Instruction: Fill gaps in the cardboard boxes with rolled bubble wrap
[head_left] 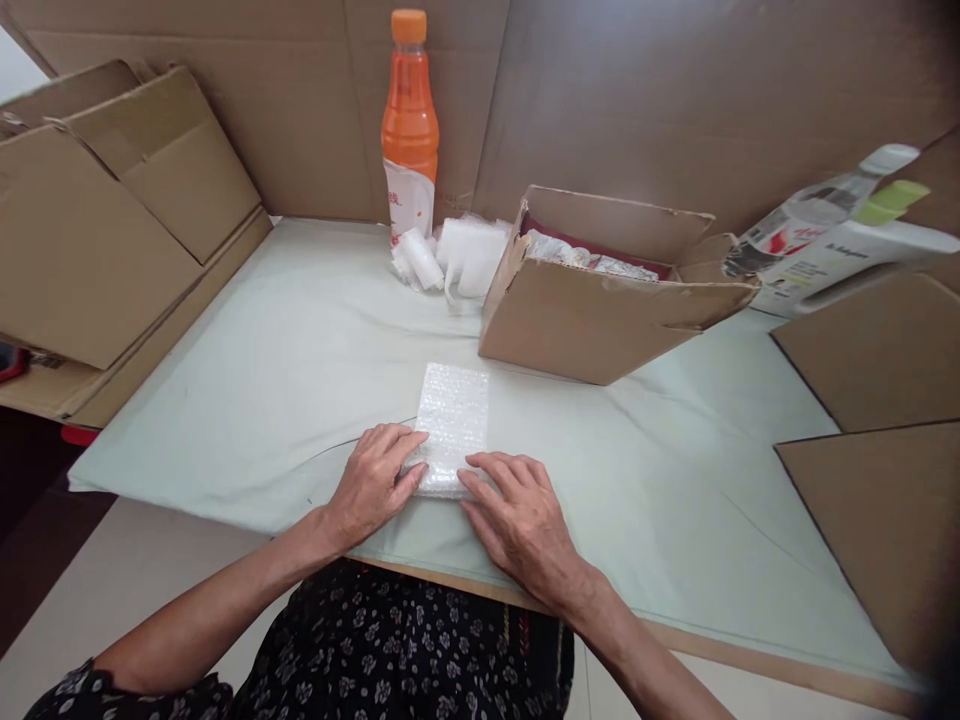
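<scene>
Left hand [381, 478] and right hand [521, 510], loosely spread, gripping nothing, touch opposite edges of flat bubble wrap [453, 408]; light, even pressure should keep it square.

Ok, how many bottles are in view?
3: an orange bottle standing at the back; a clear bottle and a white bottle together at the right, past the open cardboard box. More may be hidden behind these.

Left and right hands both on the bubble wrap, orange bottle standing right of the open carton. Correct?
Wrong side: the head view shows the orange bottle standing left of the open carton. Left hand and right hand are both on the bubble wrap.
</scene>
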